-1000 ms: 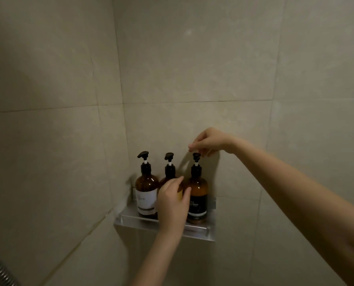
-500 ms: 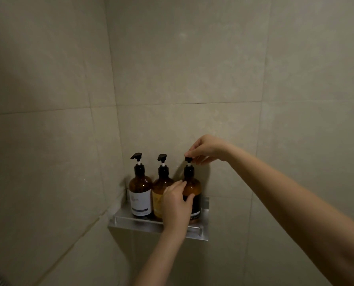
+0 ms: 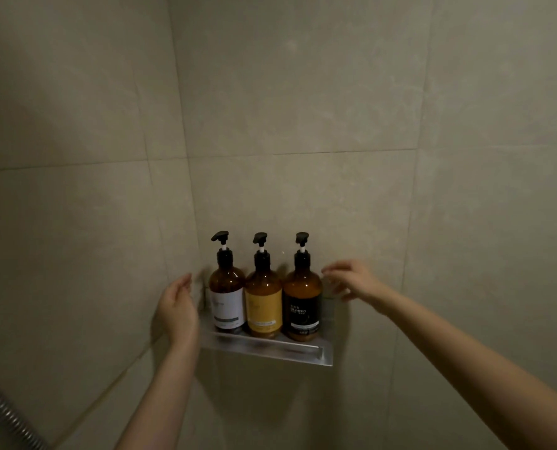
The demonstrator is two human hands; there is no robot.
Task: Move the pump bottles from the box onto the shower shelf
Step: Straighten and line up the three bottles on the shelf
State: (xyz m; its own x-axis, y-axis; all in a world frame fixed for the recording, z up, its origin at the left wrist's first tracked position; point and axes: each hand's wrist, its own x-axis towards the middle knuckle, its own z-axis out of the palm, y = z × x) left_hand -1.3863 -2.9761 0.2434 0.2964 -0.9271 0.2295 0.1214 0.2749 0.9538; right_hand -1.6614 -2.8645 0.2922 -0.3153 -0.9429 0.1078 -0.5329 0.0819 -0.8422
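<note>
Three amber pump bottles stand upright in a row on the metal shower shelf (image 3: 270,347) in the tiled corner: one with a white label (image 3: 226,298), one with a yellow label (image 3: 264,302), one with a black label (image 3: 303,302). My left hand (image 3: 176,308) hovers just left of the white-label bottle, fingers apart, holding nothing. My right hand (image 3: 351,280) floats just right of the black-label bottle, fingers spread, apart from it. The box is out of view.
Beige tiled walls meet in a corner directly behind the shelf. A ribbed metal shower hose (image 3: 4,414) runs along the lower left edge.
Both hands have let go: the right left the black-label bottle's pump and dropped to its right side, the left moved off the bottles' front to the shelf's left end.
</note>
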